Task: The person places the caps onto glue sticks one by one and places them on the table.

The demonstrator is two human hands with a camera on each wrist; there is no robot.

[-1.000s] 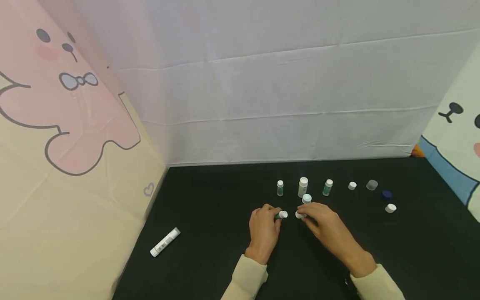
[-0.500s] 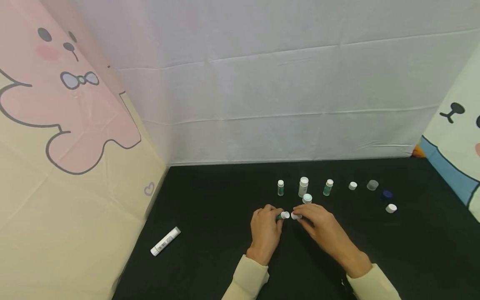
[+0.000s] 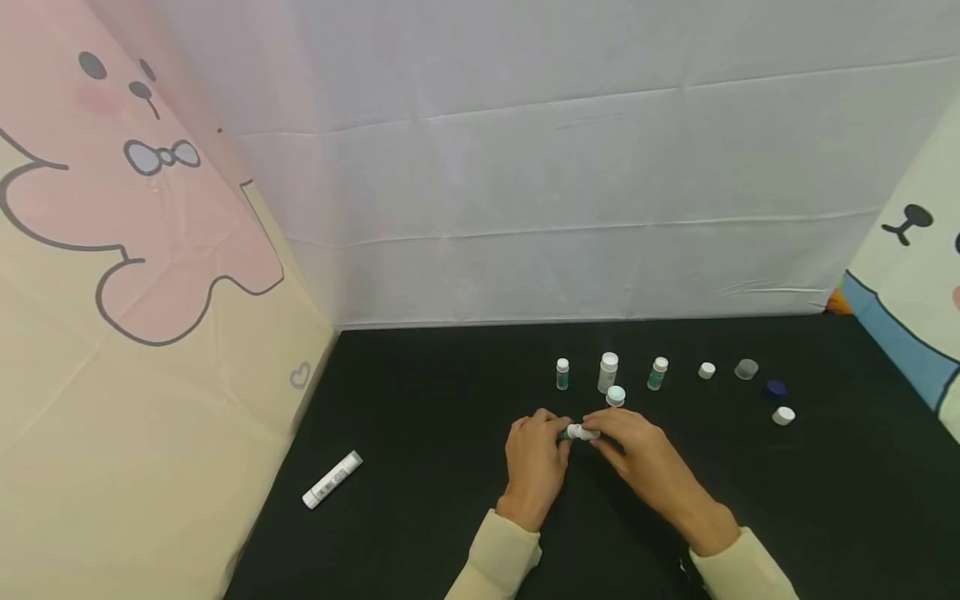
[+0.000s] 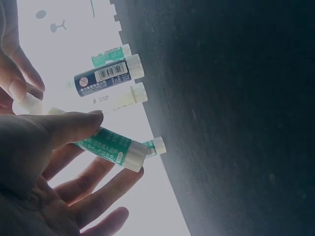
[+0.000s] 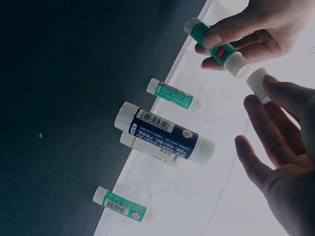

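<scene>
Near the middle of the table, my left hand [image 3: 536, 467] holds a green glue stick [image 5: 216, 46] by its barrel, thumb on one side and fingers on the other. My right hand [image 3: 645, 458] pinches a small white cap [image 5: 258, 84] between thumb and fingertips. The cap faces the white end of the glue stick, with a narrow gap in the right wrist view; in the head view the two look nearly joined. Behind the hands stand a navy glue stick [image 5: 162, 128], a clear glue stick [image 3: 607, 377] and two small green ones [image 3: 562, 377], [image 3: 657, 377].
To the right on the black table [image 3: 420, 400] lie two white caps [image 3: 707, 370], [image 3: 783, 416], a clear cap [image 3: 746, 369] and a navy cap [image 3: 776, 389]. A white tube [image 3: 332, 480] lies at the left. Cloth walls [image 3: 480, 275] edge the table.
My right hand has moved left, bringing the white cap up to the end of the green glue stick. The left hand has shifted slightly right. The standing glue sticks stay put.
</scene>
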